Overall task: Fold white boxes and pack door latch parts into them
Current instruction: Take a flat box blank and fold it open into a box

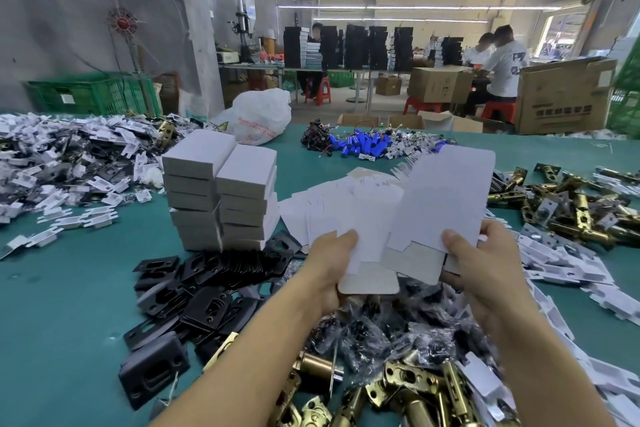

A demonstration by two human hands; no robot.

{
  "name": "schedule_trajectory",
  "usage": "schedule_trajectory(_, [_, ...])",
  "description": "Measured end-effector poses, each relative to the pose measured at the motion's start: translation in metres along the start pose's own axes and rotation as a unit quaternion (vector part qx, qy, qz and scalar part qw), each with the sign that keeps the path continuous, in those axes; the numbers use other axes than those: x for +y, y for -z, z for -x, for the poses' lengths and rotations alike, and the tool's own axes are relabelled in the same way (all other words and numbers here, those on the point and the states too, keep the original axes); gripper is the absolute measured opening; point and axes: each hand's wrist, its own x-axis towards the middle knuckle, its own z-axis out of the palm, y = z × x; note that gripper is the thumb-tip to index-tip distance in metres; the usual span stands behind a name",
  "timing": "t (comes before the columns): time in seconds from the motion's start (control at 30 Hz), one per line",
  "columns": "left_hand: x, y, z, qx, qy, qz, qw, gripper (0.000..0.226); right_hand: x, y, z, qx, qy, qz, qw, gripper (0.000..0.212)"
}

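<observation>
White boxes (221, 191), already folded and closed, stand in two stacks left of centre on the teal table (69, 305), just right of a loose heap of white card slips (52, 163) mixed with dark metal. Their matte card has crisp, square edges. I judge the job well begun but far from done, since plenty of unfolded card and loose hardware remains. In front of the stacks lie flat black plates (207, 288), stamped with rounded corners and screw holes.

At centre the left hand (332, 263) grips a fan of flat blanks (332, 204), thumb pressed on top. The right hand (485, 260) pinches a single blank (446, 204) by its lower edge and holds it tilted above the table. It is white outside, with grey board showing at the tab. Nothing is folded or packed in hand yet.

Below the hands lie crinkled clear bags of dark screws (398, 333), and shiny cylindrical brass latches (571, 204) sprawl along the right
</observation>
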Motion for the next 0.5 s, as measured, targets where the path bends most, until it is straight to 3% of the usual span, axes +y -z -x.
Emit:
schedule_trajectory(0.07, [0.000,0.013,-0.019,0.094,-0.028,-0.010,0.995,0.012,0.000,0.001,0.000,0.001,0.002,0.016,1.000,0.018])
schedule_trajectory(0.13, [0.006,0.030,-0.040,0.192,-0.077,-0.086,0.975,0.028,0.000,0.002,0.000,-0.005,0.003,0.035,0.999,0.019])
schedule_trajectory(0.2, [0.016,0.044,-0.051,0.259,-0.119,-0.222,0.932,0.048,0.000,0.002,0.000,-0.018,0.000,0.043,0.999,0.020])
schedule_trajectory(0.27, [0.021,0.053,-0.058,0.248,-0.123,-0.371,0.886,0.058,0.000,0.001,0.001,-0.026,0.001,0.052,0.998,0.019])
schedule_trajectory(0.37, [0.017,0.054,-0.061,0.206,-0.051,-0.561,0.800,0.056,0.000,0.001,0.002,-0.031,0.003,0.053,0.998,0.018])
schedule_trajectory(0.5, [0.013,0.050,-0.056,0.226,-0.011,-0.711,0.666,0.051,-0.001,0.000,0.004,-0.058,-0.009,0.068,0.996,0.021])
